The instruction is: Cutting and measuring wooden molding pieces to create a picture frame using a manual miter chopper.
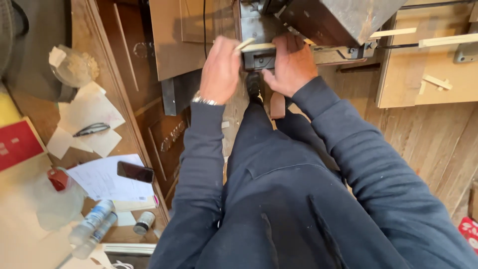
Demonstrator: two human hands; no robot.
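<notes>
Working at a dark metal machine (318,20) at the top of the view, both arms in dark sleeves reaching forward. Left hand (220,69) closed around a thin pale wood strip (245,44), pinched near its end; a watch shows at that wrist. Right hand (291,65) lies flat, fingers spread, pressing down on a pale wood piece (259,48) that sits on the machine's black bed, just beside the left hand. Hands close together, not touching.

Progress, as a judgement: the piece looks seated and held, the strip not yet set down. More pale strips (438,82) lie loose on a board at right, well apart.

Bench at left carries papers (102,179), a phone (135,172), small bottles (92,226).
</notes>
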